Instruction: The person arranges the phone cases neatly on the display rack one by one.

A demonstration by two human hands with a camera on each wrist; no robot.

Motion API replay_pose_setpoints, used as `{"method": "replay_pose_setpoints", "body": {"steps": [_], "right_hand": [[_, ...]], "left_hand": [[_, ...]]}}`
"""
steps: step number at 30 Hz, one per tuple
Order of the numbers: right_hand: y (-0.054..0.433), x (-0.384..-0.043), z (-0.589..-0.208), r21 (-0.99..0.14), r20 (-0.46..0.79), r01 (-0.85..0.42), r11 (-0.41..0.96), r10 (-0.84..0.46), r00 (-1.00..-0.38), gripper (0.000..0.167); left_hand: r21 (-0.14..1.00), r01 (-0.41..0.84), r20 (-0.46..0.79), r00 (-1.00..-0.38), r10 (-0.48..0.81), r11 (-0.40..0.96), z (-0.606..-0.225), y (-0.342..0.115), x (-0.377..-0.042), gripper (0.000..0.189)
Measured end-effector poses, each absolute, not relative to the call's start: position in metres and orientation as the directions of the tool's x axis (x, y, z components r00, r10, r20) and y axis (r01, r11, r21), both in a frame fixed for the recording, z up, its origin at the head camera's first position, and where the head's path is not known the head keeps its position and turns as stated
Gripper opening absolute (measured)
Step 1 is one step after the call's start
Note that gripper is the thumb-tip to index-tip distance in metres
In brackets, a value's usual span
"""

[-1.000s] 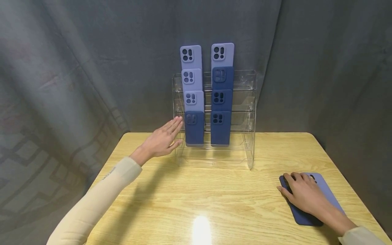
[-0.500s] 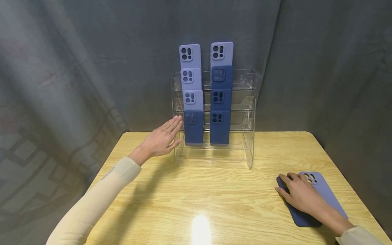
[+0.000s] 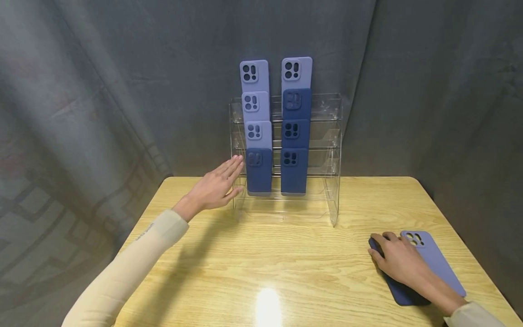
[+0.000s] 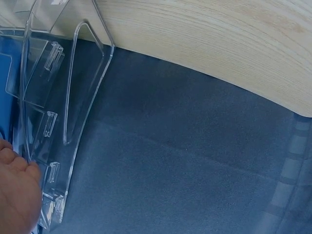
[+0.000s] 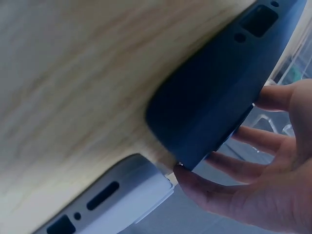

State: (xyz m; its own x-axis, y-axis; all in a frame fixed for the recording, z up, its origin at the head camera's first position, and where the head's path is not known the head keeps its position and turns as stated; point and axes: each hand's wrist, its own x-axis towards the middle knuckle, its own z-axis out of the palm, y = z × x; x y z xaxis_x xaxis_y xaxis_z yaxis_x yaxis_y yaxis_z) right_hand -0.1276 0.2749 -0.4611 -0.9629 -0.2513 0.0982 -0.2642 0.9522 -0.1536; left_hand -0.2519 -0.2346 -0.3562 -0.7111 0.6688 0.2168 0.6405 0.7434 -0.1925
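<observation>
A clear stepped display stand holds two columns of phone cases. Three lavender cases rise behind a dark blue case in the left column. The right column has one lavender case behind several dark blue ones. Beside the stand's left side is my left hand, fingers extended. My right hand spans a dark blue phone case on the table, fingertips at its edges in the right wrist view. Under my right forearm's far side lies a lavender phone case.
The wooden table runs up to a grey curtain behind and at both sides. In the left wrist view, the stand's clear side panel stands near the table's back edge.
My right hand has shifted slightly left with the dark blue phone case, uncovering more of the lavender case and its camera cutouts. My left hand stays put.
</observation>
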Motion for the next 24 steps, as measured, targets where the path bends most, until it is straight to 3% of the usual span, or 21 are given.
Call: {"method": "replay_pose_setpoints", "body": {"steps": [10,24], "right_hand": [[0.272,-0.128,-0.454,-0.231,0.116,-0.253,0.939,-0.232,-0.966,0.051],[0.256,-0.133,-0.438,-0.247,0.241,-0.297,0.922,-0.238,-0.941,0.051]], "left_hand": [[-0.199,0.641,0.215,-0.709,0.671,0.741,-0.354,-0.234,-0.252,0.075],[-0.204,0.642,0.211,-0.708,0.674,0.739,-0.356,-0.235,-0.252,0.075]]}}
